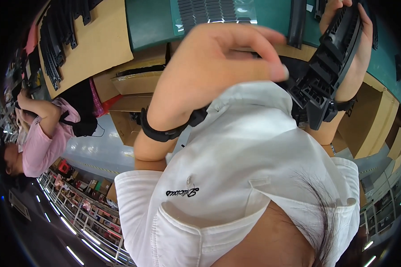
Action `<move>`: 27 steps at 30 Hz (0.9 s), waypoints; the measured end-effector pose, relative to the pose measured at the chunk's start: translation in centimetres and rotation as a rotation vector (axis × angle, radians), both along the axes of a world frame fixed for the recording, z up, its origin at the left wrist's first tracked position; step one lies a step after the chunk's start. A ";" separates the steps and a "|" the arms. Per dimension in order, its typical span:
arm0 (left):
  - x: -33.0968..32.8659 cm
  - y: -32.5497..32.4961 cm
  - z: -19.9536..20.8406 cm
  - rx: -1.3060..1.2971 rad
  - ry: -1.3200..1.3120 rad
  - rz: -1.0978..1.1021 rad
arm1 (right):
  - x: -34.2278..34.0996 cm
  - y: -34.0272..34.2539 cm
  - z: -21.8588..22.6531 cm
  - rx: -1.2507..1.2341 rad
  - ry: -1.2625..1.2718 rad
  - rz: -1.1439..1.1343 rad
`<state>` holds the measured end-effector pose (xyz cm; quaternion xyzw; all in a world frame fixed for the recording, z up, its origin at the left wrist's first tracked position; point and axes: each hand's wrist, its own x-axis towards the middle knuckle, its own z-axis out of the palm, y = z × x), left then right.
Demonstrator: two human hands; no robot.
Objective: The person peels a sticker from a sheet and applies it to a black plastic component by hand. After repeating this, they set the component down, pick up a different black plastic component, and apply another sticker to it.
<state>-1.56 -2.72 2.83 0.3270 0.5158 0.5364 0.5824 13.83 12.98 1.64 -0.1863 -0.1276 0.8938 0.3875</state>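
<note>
A long black moulded plastic part (330,55), ribbed with open cells along one side, is held up at a tilt in front of my chest on the right. My right hand (363,51) wraps around its far side, fingers over the upper end. My left hand (223,60) hovers beside the part's lower end, thumb and index finger pinched together. Whatever lies between those fingertips is too small or hidden to make out. Some of the left fingers are blurred. Black bands circle both wrists.
A green tabletop (149,24) carries a cardboard sheet (104,42) with black strips (58,35), a clear sheet with rows of dark pieces (209,11), and a long black piece (297,22). Open cardboard boxes (365,120) stand below the edge. A person in pink (44,142) works at left.
</note>
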 end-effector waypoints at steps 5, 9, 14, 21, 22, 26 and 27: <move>0.6 0.5 0.9 -0.155 -0.097 -0.235 | -0.2 0.7 0.6 0.045 -0.006 0.084; 0.6 1.0 1.3 -0.207 -0.064 -0.307 | -0.2 1.2 0.1 0.056 -0.039 0.153; 0.9 1.3 1.2 -0.189 -0.042 -0.324 | -0.3 1.0 0.0 0.073 -0.133 0.109; 0.1 1.5 2.1 -0.351 -0.157 -0.410 | -0.2 -0.1 0.4 0.074 -0.128 0.125; 0.2 1.4 2.1 -0.406 -0.241 -0.417 | -0.1 -0.1 0.4 0.080 -0.133 0.115; 0.5 1.4 2.1 -0.404 -0.245 -0.414 | 0.2 -1.0 0.8 0.120 -0.153 0.045; 0.6 1.3 2.0 -0.403 -0.248 -0.410 | 0.1 -1.6 0.9 0.148 -0.162 0.002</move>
